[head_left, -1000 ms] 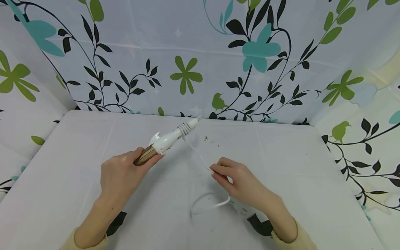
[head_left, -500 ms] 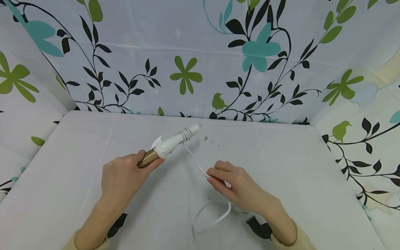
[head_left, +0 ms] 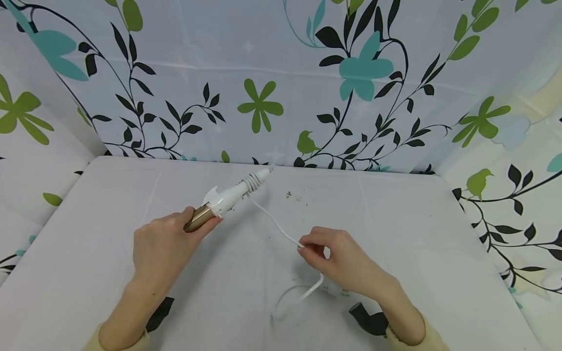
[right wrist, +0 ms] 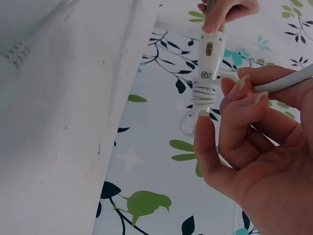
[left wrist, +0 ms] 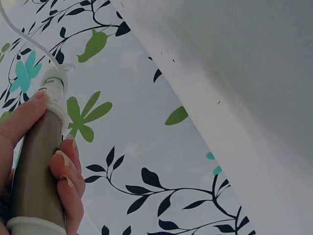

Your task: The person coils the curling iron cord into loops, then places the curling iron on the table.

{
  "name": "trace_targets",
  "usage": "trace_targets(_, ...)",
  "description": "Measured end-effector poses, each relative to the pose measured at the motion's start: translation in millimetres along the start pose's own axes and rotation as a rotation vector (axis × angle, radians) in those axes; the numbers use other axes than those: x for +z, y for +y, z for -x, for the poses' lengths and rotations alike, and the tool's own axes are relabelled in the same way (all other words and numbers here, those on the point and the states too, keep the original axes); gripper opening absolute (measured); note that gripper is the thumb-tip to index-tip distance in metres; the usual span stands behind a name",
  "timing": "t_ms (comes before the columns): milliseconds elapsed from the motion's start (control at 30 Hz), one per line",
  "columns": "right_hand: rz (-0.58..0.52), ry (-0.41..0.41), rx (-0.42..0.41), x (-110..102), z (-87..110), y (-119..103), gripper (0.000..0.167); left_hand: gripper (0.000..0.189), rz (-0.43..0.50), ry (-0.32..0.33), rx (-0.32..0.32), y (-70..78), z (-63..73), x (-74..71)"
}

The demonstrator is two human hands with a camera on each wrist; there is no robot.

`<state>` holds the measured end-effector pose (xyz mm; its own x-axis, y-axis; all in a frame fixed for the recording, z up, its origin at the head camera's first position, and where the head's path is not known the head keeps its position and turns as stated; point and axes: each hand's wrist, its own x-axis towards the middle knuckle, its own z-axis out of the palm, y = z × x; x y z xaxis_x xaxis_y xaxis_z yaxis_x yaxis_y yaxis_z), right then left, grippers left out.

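My left hand [head_left: 164,243] grips the gold barrel of what looks like a curling iron [head_left: 228,199], held tilted above the table. Its white handle points up and to the right. In the right wrist view, several turns of white cord [right wrist: 204,93] go round the handle's end, below a small switch [right wrist: 209,48]. From there the cord [head_left: 276,223] runs to my right hand [head_left: 342,253], which pinches it between thumb and fingers. Beyond that hand the cord loops down to a white plug [head_left: 333,290], partly hidden below the right hand.
A white-covered table [head_left: 408,234] lies under both hands. Small brown specks [head_left: 289,195] dot it near the back. Patterned cloth [head_left: 281,73] with leaves and flowers hangs behind and at the sides. Dark bands [head_left: 369,319] show near both wrists.
The curling iron and my left hand have shifted slightly left. My right hand has moved a little right, and the cord between the hands is stretched longer.
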<state>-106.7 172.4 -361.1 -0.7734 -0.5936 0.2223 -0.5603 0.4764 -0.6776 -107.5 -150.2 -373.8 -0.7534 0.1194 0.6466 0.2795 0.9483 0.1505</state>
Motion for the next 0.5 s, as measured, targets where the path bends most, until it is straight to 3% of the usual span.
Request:
trace_targets(100,0.101,0.048,-0.038,-2.0,1.0,-0.2,0.009,0.082,-0.006,-0.037,0.014,0.1,0.1,0.4)
trace_targets(233,0.294,0.169,-0.192,-4.1,0.4,3.2,0.006,0.085,-0.01,-0.082,0.026,0.3,0.9,1.7)
trace_targets(367,0.411,0.271,-0.356,-7.4,-2.3,6.8,0.018,0.082,0.003,-0.101,0.052,0.1,2.8,4.2)
trace_targets(500,0.514,0.345,-0.472,-10.5,-5.6,7.4,0.024,0.079,0.011,-0.113,0.121,0.5,6.3,8.2)
